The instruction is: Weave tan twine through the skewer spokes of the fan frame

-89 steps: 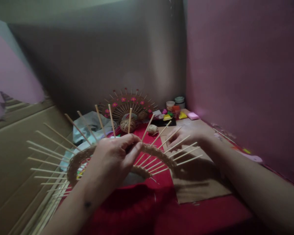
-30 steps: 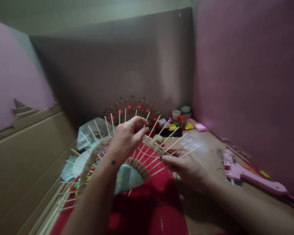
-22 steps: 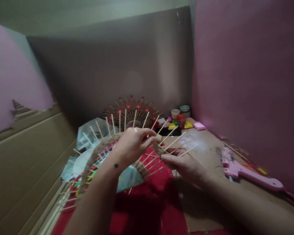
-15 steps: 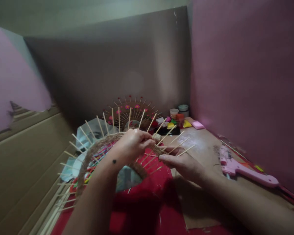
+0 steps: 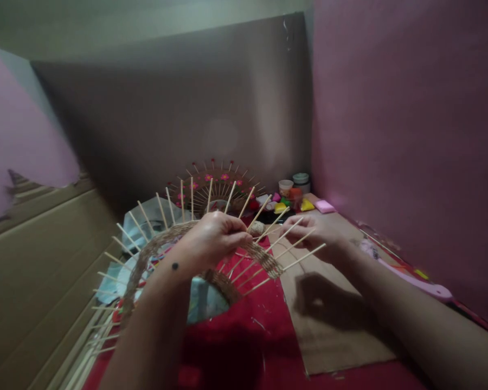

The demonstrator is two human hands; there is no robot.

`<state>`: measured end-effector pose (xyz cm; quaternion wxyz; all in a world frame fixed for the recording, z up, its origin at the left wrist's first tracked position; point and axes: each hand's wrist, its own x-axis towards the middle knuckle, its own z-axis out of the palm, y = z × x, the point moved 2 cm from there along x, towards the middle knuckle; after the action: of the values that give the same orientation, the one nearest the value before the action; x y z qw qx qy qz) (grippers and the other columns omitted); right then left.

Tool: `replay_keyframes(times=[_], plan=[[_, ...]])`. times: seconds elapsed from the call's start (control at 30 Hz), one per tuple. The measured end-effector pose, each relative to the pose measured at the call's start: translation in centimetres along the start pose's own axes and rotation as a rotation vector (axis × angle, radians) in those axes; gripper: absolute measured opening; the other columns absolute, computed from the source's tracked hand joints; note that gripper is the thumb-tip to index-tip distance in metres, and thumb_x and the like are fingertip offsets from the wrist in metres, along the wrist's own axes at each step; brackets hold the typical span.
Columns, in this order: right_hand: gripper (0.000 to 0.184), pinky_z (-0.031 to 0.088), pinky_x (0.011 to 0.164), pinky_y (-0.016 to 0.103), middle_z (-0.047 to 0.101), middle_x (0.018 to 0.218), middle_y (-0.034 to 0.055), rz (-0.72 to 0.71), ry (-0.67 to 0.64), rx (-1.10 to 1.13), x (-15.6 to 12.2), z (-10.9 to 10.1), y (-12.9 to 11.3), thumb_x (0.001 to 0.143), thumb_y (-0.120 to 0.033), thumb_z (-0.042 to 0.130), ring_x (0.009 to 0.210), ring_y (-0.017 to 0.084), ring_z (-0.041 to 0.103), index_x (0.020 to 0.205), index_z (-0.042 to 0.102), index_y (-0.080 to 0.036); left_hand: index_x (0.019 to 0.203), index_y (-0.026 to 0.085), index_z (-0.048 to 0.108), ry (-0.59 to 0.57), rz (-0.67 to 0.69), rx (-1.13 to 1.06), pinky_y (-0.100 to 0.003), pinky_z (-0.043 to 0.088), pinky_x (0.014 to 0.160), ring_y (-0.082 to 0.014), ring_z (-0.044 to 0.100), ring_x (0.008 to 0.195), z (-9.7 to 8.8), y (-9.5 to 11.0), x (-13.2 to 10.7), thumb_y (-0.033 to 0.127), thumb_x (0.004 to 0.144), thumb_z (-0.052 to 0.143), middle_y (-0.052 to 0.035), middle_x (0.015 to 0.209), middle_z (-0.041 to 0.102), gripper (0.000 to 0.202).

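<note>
A half-round fan-shaped frame of thin wooden sticks, bound by a woven band of brown twine (image 5: 264, 260), spreads in front of me. My left hand (image 5: 223, 235) is closed on this band near its right part, the thumb and fingers pinching it between two sticks. Behind the rightmost sticks, my right hand (image 5: 317, 234) is closed, its fingertips pinched on what looks like a thin strand of twine, partly hidden by a stick. A small ball of twine (image 5: 257, 228) lies just beyond the band.
A finished fan piece with pink flowers (image 5: 216, 177) stands at the back wall. Coloured clay packets (image 5: 307, 205), a cup (image 5: 285, 187) and a jar (image 5: 301, 182) sit behind. To the right are a cardboard sheet (image 5: 329, 346) and a pink glue gun (image 5: 418, 283). Red cloth (image 5: 236, 352) covers the table.
My right hand has left the end of the woven band and moved up and away, behind the right sticks. My left hand keeps its grip. The view has shifted slightly.
</note>
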<state>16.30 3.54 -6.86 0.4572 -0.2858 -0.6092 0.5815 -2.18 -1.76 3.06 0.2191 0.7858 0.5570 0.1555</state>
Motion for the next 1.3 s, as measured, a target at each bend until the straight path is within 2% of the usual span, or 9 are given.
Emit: replay_keyframes(times=[0.1, 0.27, 0.5, 0.87, 0.97, 1.13, 1.3], plan=[[0.013, 0.016, 0.039, 0.022, 0.046, 0.049, -0.0033, -0.017, 0.064, 0.152, -0.3, -0.7, -1.1, 0.064, -0.028, 0.066, 0.043, 0.005, 0.029, 0.061, 0.061, -0.016, 0.064, 0.015, 0.063, -0.001, 0.008, 0.006, -0.022, 0.024, 0.039, -0.0065, 0.033, 0.037, 0.1, -0.1, 0.2, 0.026, 0.074, 0.051, 0.0041, 0.041, 0.044, 0.019], [0.016, 0.018, 0.041, 0.023, 0.046, 0.049, -0.0019, -0.153, 0.127, 0.226, -0.7, -0.8, -2.1, 0.064, -0.028, 0.061, 0.044, 0.007, 0.033, 0.055, 0.058, -0.016, 0.065, 0.015, 0.064, 0.007, 0.032, -0.001, -0.021, 0.024, 0.038, -0.0067, 0.033, 0.037, 0.1, -0.6, 0.5, 0.028, 0.074, 0.051, 0.0042, 0.041, 0.043, 0.020], [0.017, 0.023, 0.047, 0.025, 0.044, 0.051, -0.0022, -0.316, 0.188, 0.151, -0.8, -0.7, -2.2, 0.065, -0.025, 0.060, 0.049, 0.009, 0.036, 0.050, 0.052, -0.019, 0.064, 0.015, 0.062, 0.002, 0.007, -0.007, -0.021, 0.025, 0.039, -0.0068, 0.033, 0.038, 0.2, -0.4, 0.6, 0.027, 0.074, 0.052, 0.0047, 0.042, 0.042, 0.019], [0.021, 0.022, 0.048, 0.027, 0.043, 0.051, -0.0006, -0.394, 0.218, 0.073, -1.2, -0.8, -2.7, 0.068, -0.018, 0.055, 0.053, 0.011, 0.037, 0.048, 0.051, -0.019, 0.061, 0.015, 0.060, -0.003, -0.003, 0.019, -0.022, 0.024, 0.040, -0.0059, 0.032, 0.036, 0.3, -0.4, 0.8, 0.025, 0.074, 0.051, 0.0063, 0.040, 0.038, 0.019], [0.021, 0.020, 0.046, 0.026, 0.038, 0.048, -0.0023, -0.311, 0.176, 0.107, -0.6, -1.4, -2.1, 0.067, -0.018, 0.056, 0.048, 0.009, 0.032, 0.047, 0.049, -0.018, 0.061, 0.015, 0.058, 0.006, -0.008, 0.012, -0.022, 0.024, 0.040, -0.0060, 0.033, 0.036, 0.2, -0.4, 0.6, 0.028, 0.075, 0.052, 0.0055, 0.041, 0.041, 0.020], [0.019, 0.014, 0.041, 0.025, 0.034, 0.047, -0.0049, 0.067, 0.019, 0.111, 0.6, -2.1, 0.8, 0.066, -0.022, 0.056, 0.043, 0.007, 0.025, 0.051, 0.045, -0.018, 0.064, 0.015, 0.060, 0.002, -0.008, -0.006, -0.021, 0.024, 0.038, -0.0061, 0.034, 0.036, -0.1, -0.3, 0.3, 0.030, 0.077, 0.052, 0.0049, 0.040, 0.043, 0.021], [0.016, 0.017, 0.040, 0.023, 0.040, 0.049, -0.0052, 0.249, -0.227, -0.089, 0.2, 0.6, 1.9, 0.062, -0.023, 0.069, 0.043, 0.005, 0.028, 0.057, 0.056, -0.015, 0.065, 0.015, 0.060, 0.022, -0.016, -0.009, -0.020, 0.024, 0.037, -0.0060, 0.034, 0.036, -0.3, -0.3, 0.1, 0.028, 0.077, 0.052, 0.0051, 0.040, 0.043, 0.020]])
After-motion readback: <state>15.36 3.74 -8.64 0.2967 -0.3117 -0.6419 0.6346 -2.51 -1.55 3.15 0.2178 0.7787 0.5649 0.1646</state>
